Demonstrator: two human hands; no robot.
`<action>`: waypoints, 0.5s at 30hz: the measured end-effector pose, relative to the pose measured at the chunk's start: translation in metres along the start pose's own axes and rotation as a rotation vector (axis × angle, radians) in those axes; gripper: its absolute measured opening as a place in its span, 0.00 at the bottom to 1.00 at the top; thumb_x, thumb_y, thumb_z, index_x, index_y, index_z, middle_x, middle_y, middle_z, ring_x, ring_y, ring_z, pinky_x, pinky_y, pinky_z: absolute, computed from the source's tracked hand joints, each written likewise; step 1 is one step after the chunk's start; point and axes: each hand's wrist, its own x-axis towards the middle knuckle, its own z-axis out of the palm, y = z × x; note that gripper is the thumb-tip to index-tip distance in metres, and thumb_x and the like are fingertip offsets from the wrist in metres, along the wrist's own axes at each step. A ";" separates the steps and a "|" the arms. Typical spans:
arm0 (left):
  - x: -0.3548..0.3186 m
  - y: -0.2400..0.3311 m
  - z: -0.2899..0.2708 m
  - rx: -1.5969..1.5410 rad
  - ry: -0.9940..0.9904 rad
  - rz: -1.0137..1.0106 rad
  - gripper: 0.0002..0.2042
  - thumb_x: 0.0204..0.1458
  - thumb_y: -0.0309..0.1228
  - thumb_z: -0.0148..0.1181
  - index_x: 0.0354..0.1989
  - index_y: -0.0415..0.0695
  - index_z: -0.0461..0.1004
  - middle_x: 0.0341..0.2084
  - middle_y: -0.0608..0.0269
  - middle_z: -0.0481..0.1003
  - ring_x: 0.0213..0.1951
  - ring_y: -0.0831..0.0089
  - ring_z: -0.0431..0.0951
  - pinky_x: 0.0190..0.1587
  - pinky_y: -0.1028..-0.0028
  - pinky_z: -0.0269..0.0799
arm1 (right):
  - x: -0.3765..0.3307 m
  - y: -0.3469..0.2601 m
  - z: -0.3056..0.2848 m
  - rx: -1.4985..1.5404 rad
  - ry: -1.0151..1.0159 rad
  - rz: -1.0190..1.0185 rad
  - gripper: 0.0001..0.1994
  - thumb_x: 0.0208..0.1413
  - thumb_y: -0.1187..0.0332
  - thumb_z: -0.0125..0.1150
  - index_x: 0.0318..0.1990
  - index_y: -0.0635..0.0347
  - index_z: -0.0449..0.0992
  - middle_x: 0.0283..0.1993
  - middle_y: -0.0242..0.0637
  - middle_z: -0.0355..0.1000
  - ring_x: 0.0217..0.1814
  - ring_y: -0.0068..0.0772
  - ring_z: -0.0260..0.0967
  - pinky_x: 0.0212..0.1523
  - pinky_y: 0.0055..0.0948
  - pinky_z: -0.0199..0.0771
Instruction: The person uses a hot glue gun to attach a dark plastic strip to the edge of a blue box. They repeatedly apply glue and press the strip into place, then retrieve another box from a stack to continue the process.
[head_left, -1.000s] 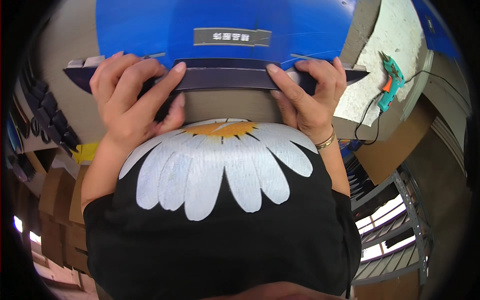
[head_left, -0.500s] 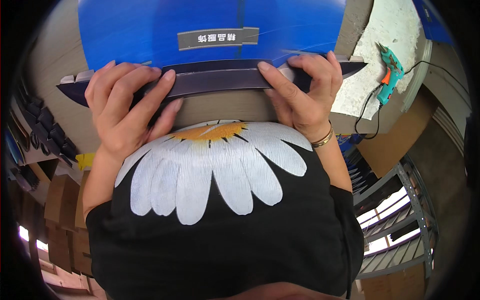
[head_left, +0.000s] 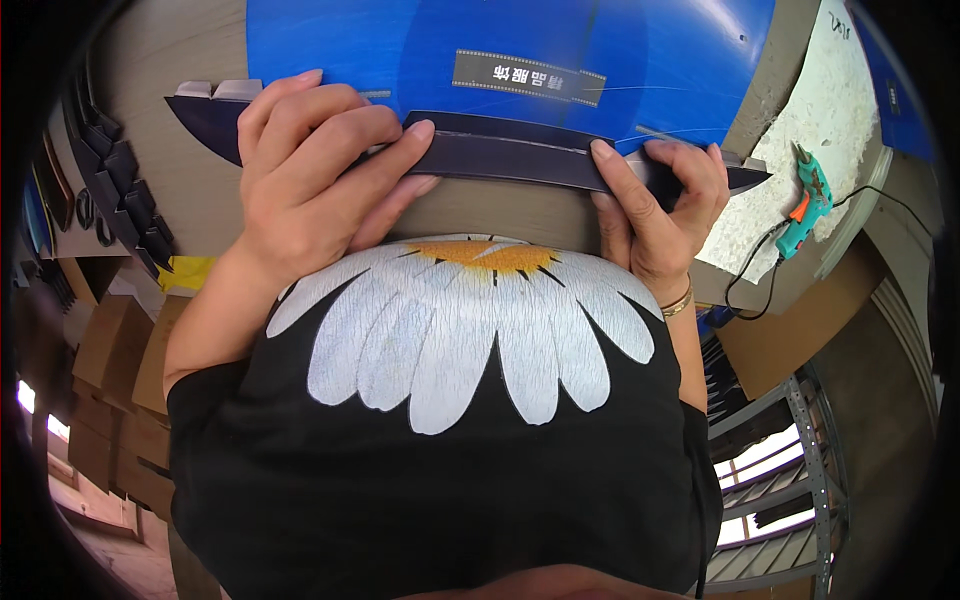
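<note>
A large blue sheet of card point(head_left: 420, 60), glossy and flat, lies on a grey-brown worktable point(head_left: 180, 130), and everything else is placed here from that sheet. Along its near edge runs a long dark navy flap point(head_left: 500, 160), folded over toward the person and reaching past the sheet on both sides to pointed ends. The left hand point(head_left: 310, 180) lies over the left part of this flap, fingers curled across its top and thumb stretched along its near edge, so the flap is pinched between them. The right hand point(head_left: 655, 205) grips the right part of the flap the same way, fingers wrapped over the top and thumb pressed up on the near face; a thin gold bracelet point(head_left: 678, 303) sits on that wrist. On the blue sheet, just beyond the flap and between the two hands, is a small dark rectangular label point(head_left: 528, 76) with pale print, lying upside down to the viewer. To the right of the sheet a rough white pad point(head_left: 790, 170) rests on the table, and on its far right side lies a teal glue gun point(head_left: 806, 205) with an orange trigger and a black cord trailing off. To the left of the sheet, at the table's edge, a row of dark folded pieces point(head_left: 120, 190) stands stacked. Below and left of them are brown cardboard boxes point(head_left: 110, 360).
</note>
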 end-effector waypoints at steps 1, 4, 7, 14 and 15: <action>0.000 0.000 0.000 0.001 0.002 0.000 0.18 0.37 0.35 0.74 0.40 0.47 0.86 0.33 0.66 0.75 0.41 0.66 0.75 0.56 0.57 0.68 | 0.000 0.000 0.000 0.002 -0.003 0.000 0.19 0.45 0.63 0.70 0.49 0.40 0.84 0.48 0.36 0.67 0.53 0.39 0.65 0.65 0.50 0.52; 0.001 0.000 0.001 0.004 0.000 0.007 0.18 0.37 0.35 0.74 0.40 0.47 0.86 0.33 0.67 0.75 0.41 0.66 0.75 0.56 0.57 0.67 | 0.001 0.000 -0.001 0.005 0.005 -0.008 0.19 0.45 0.64 0.70 0.49 0.41 0.84 0.49 0.37 0.68 0.53 0.39 0.65 0.65 0.51 0.52; 0.002 0.003 0.002 0.034 -0.027 0.007 0.19 0.38 0.36 0.73 0.43 0.51 0.86 0.33 0.67 0.73 0.41 0.67 0.73 0.57 0.56 0.66 | 0.001 0.001 -0.001 0.015 0.015 -0.013 0.19 0.45 0.64 0.70 0.49 0.42 0.84 0.49 0.38 0.68 0.53 0.40 0.65 0.64 0.52 0.53; 0.011 0.014 0.003 0.143 -0.145 -0.003 0.23 0.41 0.36 0.71 0.51 0.63 0.82 0.34 0.67 0.68 0.43 0.68 0.69 0.62 0.55 0.60 | 0.001 0.005 -0.002 0.041 0.031 -0.039 0.21 0.42 0.62 0.72 0.48 0.43 0.84 0.50 0.40 0.70 0.54 0.42 0.66 0.63 0.55 0.55; 0.012 0.014 0.003 0.152 -0.160 -0.002 0.24 0.42 0.36 0.71 0.52 0.63 0.82 0.34 0.67 0.68 0.43 0.68 0.69 0.62 0.55 0.59 | 0.001 0.005 -0.002 0.041 0.034 -0.038 0.20 0.42 0.62 0.72 0.48 0.43 0.84 0.50 0.40 0.70 0.54 0.42 0.66 0.63 0.55 0.56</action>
